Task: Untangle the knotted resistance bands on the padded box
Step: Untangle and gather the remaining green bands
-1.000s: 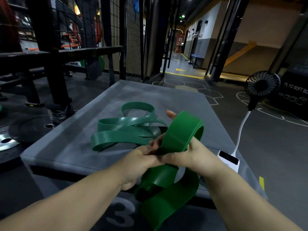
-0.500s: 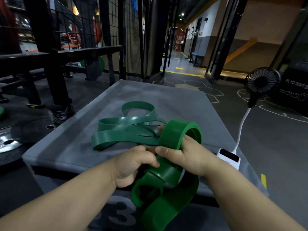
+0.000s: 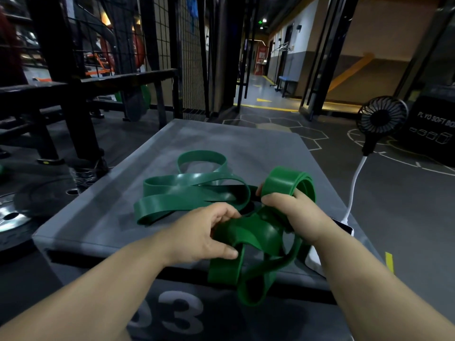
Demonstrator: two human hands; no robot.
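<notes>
Glossy smooth rubber bands (image 3: 192, 193) on the matt fabric-covered padded box (image 3: 103, 217).

I saw two greens: the wide band (image 3: 268, 232) near me was a bright, flat green, while the narrower band (image 3: 172, 184) to its left was darker and glossier. The padded box (image 3: 221, 141) had a mottled grey top and a darker front bearing pale grey numerals. At the right, the fan (image 3: 382, 118) was black on a white stem, and the dark grey floor (image 3: 406, 217) carried white hexagon outlines.

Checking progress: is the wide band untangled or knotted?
Knotted. The wide band crosses over itself in loops between left hand and right hand, both gripping it.
</notes>
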